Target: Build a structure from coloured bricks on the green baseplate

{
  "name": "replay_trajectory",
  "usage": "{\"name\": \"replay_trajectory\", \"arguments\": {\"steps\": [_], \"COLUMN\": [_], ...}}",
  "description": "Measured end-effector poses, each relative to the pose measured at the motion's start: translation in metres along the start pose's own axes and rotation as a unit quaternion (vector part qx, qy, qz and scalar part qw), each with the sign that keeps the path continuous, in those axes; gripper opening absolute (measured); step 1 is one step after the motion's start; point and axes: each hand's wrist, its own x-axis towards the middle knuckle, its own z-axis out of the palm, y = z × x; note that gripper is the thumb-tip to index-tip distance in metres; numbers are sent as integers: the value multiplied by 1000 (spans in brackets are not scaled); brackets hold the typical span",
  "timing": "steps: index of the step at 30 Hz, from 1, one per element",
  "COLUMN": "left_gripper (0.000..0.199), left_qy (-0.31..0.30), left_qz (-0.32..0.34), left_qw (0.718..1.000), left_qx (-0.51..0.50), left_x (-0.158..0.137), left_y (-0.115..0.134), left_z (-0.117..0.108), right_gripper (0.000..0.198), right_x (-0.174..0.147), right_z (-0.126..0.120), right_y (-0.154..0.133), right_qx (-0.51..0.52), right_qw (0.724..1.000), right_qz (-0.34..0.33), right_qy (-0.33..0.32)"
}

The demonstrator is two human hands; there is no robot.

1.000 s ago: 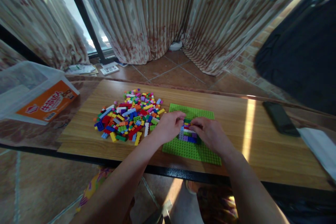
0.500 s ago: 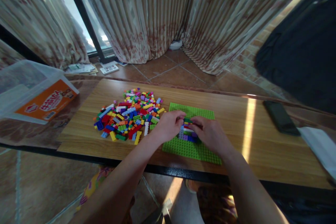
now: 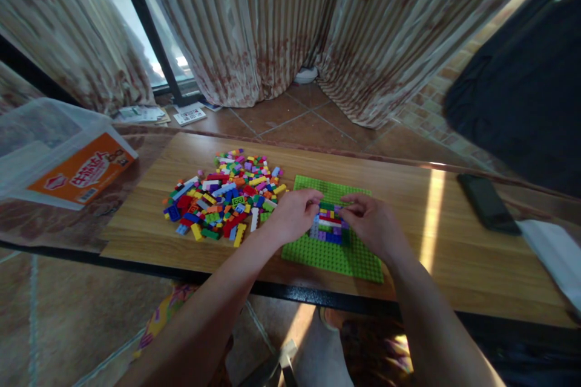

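On a green studded baseplate (image 3: 336, 263) lies a patch of joined toy bricks (image 3: 327, 231) in blue, purple, white, red, yellow and green rows. My left hand (image 3: 295, 214) rests at the patch's upper left corner. Its thumb and fingers are pinched together, and anything between them is hidden. At the patch's upper right edge is my right hand (image 3: 372, 224), its forefinger and thumb apart, with nothing visible between them. A heap of loose toy bricks (image 3: 227, 193) in many colours spreads left of the baseplate.
A clear plastic tub (image 3: 59, 115) with an orange label stands at the far left. Toward the right end of the wooden tabletop (image 3: 408, 211) lie a dark phone (image 3: 488, 202) and a white paper (image 3: 554, 254). Curtains (image 3: 272, 30) hang beyond the table.
My right hand has drawn back slightly up and right from the brick patch, uncovering more of its rows. Its fingers have spread. My left hand stays nearly in place.
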Motion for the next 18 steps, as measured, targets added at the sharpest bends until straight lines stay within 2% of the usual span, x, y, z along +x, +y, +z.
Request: {"name": "replay_trajectory", "arguments": {"steps": [7,18], "left_gripper": [28,29], "left_qy": [1,7], "left_qz": [3,3], "left_qw": [1000,1000], "left_qx": [-2,1], "left_x": [0,0], "left_y": [-1,1], "left_z": [1,2], "right_gripper": [21,10], "right_x": [0,2], "right_z": [9,11], "right_y": [-6,-3], "right_qx": [-63,-38], "right_qw": [998,999], "right_qz": [-7,3], "right_qy": [13,1]}}
